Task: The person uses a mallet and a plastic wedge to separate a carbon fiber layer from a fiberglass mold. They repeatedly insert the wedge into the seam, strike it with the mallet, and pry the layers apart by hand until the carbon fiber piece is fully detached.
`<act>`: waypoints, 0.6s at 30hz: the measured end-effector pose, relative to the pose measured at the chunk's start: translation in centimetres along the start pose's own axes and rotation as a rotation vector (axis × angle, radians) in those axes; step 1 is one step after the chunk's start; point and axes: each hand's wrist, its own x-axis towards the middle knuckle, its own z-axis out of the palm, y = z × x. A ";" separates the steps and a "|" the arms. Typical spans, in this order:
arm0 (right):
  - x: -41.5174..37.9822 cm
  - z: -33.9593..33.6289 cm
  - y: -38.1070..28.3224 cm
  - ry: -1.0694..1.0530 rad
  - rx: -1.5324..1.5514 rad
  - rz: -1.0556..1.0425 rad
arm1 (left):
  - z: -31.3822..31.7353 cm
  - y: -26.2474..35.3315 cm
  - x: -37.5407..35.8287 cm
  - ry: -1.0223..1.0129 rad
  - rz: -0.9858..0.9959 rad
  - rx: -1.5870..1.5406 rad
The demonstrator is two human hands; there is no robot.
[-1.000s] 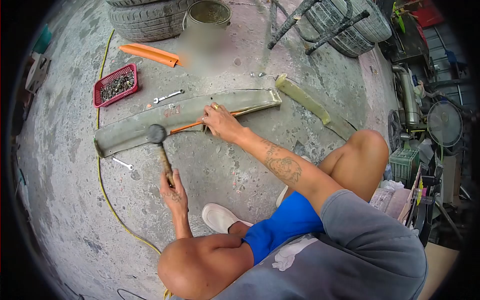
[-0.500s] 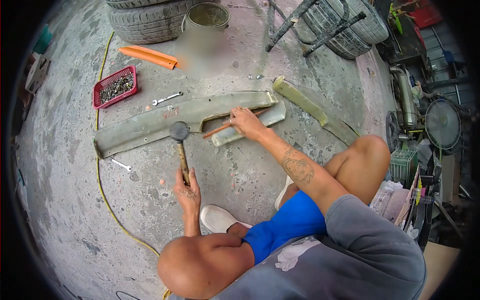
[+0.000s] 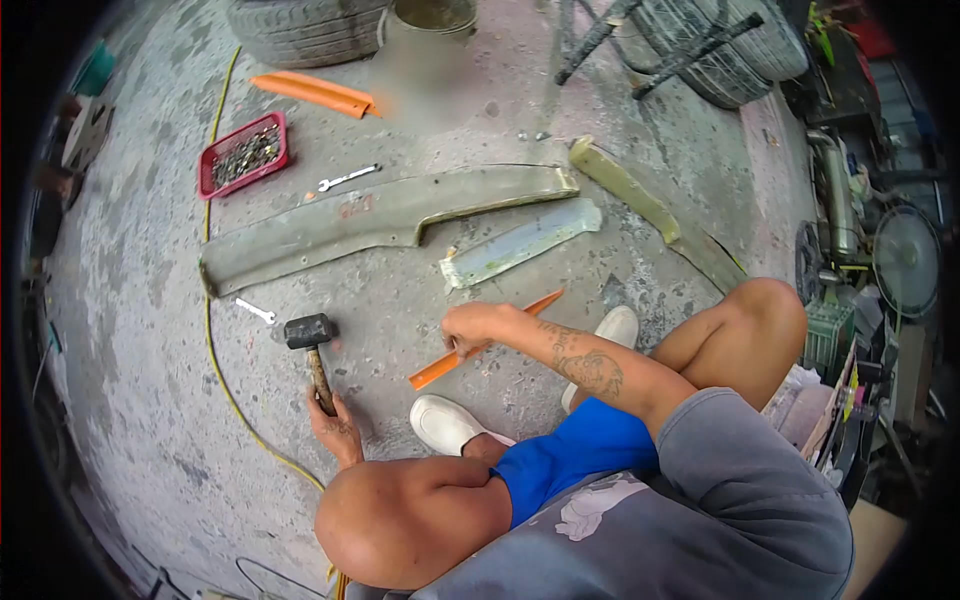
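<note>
My left hand [image 3: 337,432] is wrapped round the wooden handle of a rubber mallet [image 3: 308,331], whose black head is at the upper end, low over the floor by my left knee. My right hand [image 3: 476,329] is closed on an orange angled strip [image 3: 437,371], which slants across in front of my shoes. Beyond it lies a short pale grey panel piece [image 3: 520,243]. Behind that rests a long grey-green panel [image 3: 330,230] with a stepped edge. To the right is a narrow yellowish-green strip [image 3: 630,195].
A red basket [image 3: 203,180] of small hardware stands at left, near a yellow hose [image 3: 208,330]. Two wrenches, one a combination wrench [image 3: 348,178], lie on the concrete. Another orange strip [image 3: 312,92], tyres [image 3: 305,35] and a bucket [image 3: 432,17] are farther back.
My right hand has drawn the orange strip back from the panels toward my feet. The mallet has moved down and left in my left hand. The pale panel piece now lies apart from the long panel.
</note>
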 end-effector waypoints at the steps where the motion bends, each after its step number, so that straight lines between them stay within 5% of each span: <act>1: 0.6 0.2 0.5 0.131 -0.023 -0.087 | -0.1 -1.0 -0.3 0.015 -0.013 0.013; 2: 1.3 0.1 1.2 0.261 -0.043 -0.174 | 0.0 -2.0 -0.6 0.019 0.037 0.093; 5: 3.9 -4.1 4.2 1.092 -0.117 -0.328 | -0.2 -0.2 -1.0 0.063 0.066 0.179; 6: 2.2 -6.6 3.8 1.190 -0.202 -0.298 | 0.1 0.4 -0.8 0.103 0.136 0.156; 10: 1.3 -11.0 8.2 1.158 -0.380 0.006 | 2.2 7.2 1.4 -0.071 0.481 0.104; 11: 1.1 -11.9 8.5 1.153 -0.386 -0.007 | 3.5 9.0 1.9 -0.158 0.539 0.066; 13: 0.5 -13.1 8.7 0.784 -0.177 0.053 | 7.3 11.6 2.5 -0.358 0.617 -0.053; 18: -0.1 -17.0 9.8 0.780 -0.205 -0.010 | 15.3 17.2 3.1 -0.465 0.986 0.112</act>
